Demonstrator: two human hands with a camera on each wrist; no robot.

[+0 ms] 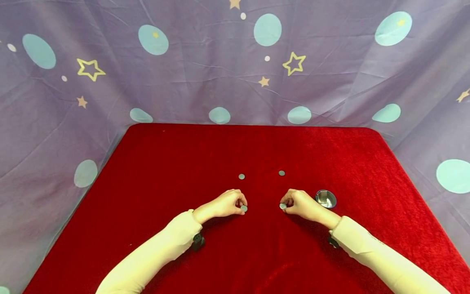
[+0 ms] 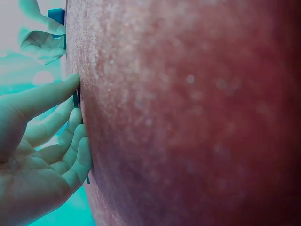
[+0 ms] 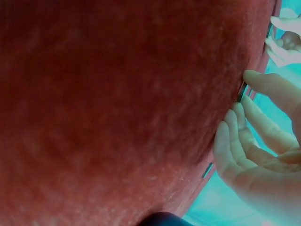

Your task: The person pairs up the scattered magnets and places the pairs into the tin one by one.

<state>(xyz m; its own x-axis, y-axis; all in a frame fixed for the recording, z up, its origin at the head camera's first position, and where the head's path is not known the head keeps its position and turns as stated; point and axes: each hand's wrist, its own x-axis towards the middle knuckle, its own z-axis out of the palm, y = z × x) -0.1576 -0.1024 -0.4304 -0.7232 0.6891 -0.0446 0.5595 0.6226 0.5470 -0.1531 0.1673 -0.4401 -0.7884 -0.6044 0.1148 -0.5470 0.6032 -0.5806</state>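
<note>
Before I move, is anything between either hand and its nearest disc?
Nothing visible: the left hand pinches the left disc and the right hand pinches the right disc. The shiny bowl is on the right hand's outer side, clear of both discs.

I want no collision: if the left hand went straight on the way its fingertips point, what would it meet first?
Probably the disc pinched by the right hand, across the red cloth from the left hand; exact heights are hard to judge from the head view.
</note>
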